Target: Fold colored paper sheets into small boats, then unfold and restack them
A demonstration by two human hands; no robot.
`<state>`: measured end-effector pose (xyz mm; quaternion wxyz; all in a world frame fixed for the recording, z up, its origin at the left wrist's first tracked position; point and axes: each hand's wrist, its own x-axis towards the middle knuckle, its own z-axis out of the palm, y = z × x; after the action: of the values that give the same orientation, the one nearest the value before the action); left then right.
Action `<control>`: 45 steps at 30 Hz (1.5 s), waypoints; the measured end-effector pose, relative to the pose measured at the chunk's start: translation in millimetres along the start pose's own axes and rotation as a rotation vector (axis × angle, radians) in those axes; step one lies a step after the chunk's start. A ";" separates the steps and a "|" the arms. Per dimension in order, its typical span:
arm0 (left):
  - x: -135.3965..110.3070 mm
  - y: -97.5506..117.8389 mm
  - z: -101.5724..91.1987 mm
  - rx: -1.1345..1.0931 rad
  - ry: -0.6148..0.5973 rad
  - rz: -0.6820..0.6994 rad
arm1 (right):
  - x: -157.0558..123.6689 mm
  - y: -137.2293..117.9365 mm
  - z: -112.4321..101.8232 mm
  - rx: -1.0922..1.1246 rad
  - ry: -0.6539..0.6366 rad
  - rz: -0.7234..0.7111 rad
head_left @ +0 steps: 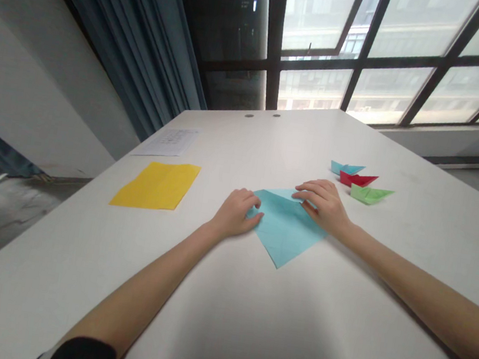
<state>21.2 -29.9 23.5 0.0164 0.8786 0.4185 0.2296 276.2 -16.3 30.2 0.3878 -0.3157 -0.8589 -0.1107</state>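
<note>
A light blue sheet of paper (287,237) lies on the table with one corner pointing at me. Its far edge is folded over in a flap that stands slightly raised. My left hand (240,212) is at the sheet's left corner, its fingers curled and its thumb on the paper. With fingers over the far edge and the thumb beneath them, my right hand (323,204) holds the flap toward the right. The paper under both hands is partly hidden.
Beyond my right hand stand a blue paper boat (347,168), a red paper boat (358,179) and a green paper boat (371,195). Yellow paper (156,185) lies left, with a printed sheet (167,142) behind it. The white table (247,317) ends close to me.
</note>
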 end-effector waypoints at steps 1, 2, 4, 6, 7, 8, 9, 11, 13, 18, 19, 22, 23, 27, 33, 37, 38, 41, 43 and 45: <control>-0.5 5.4 -0.3 -0.038 -0.078 0.086 | -0.2 0.2 -0.5 -0.002 -0.004 0.007; -0.8 9.8 -0.1 -0.072 -0.130 0.153 | -0.4 0.3 -1.0 -0.008 -0.003 0.016; -1.3 15.2 1.6 -0.104 -0.191 0.227 | -0.9 -0.3 -2.5 -0.026 0.017 0.028; -1.4 16.6 4.1 -0.080 -0.201 0.218 | -1.4 -2.3 -4.3 -0.038 0.061 0.021; -1.2 16.4 5.4 -0.056 -0.196 0.192 | -1.6 -3.9 -5.2 -0.036 0.080 0.005; -1.0 16.0 6.5 -0.033 -0.190 0.161 | -2.0 -5.6 -5.9 -0.028 0.086 -0.022; -0.7 15.6 7.5 -0.014 -0.185 0.127 | -2.5 -7.5 -6.4 -0.015 0.074 -0.058; -0.1 15.0 9.2 0.007 -0.188 0.070 | -4.1 -11.3 -5.8 0.018 0.001 -0.146; 0.0 14.7 11.2 0.024 -0.213 0.028 | -7.0 -14.4 -2.8 0.038 -0.094 -0.223; -2.1 13.4 17.8 0.092 -0.275 -0.057 | -16.3 -17.1 11.3 0.076 -0.284 -0.303; -2.6 13.4 18.7 0.105 -0.286 -0.074 | -17.7 -17.2 13.9 0.089 -0.318 -0.304; -3.6 14.1 19.6 0.127 -0.342 -0.116 | -19.9 -18.4 18.0 0.127 -0.385 -0.288; -3.7 14.5 19.4 0.129 -0.363 -0.124 | -20.0 -19.3 18.1 0.142 -0.401 -0.282; -3.4 15.7 17.9 0.138 -0.420 -0.131 | -19.8 -23.9 14.4 0.217 -0.456 -0.259; -2.2 14.5 14.7 0.155 -0.477 -0.122 | -22.0 -27.3 7.9 0.274 -0.498 -0.242; -0.9 12.1 11.1 0.146 -0.517 -0.078 | -24.3 -28.3 6.5 0.294 -0.513 -0.233; -0.7 11.6 10.5 0.152 -0.526 -0.070 | -24.7 -28.5 6.5 0.297 -0.516 -0.231; -0.6 10.6 9.8 0.185 -0.545 -0.061 | -25.6 -28.5 7.3 0.302 -0.523 -0.217; -0.7 10.7 9.9 0.203 -0.545 -0.062 | -25.9 -28.2 7.9 0.307 -0.527 -0.212; -0.7 10.9 10.1 0.209 -0.543 -0.061 | -25.9 -28.0 7.9 0.313 -0.529 -0.213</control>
<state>33.0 -35.8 16.7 0.0442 0.8917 0.4466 -0.0588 266.9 -46.4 7.3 0.1810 -0.1782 -0.9648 0.0688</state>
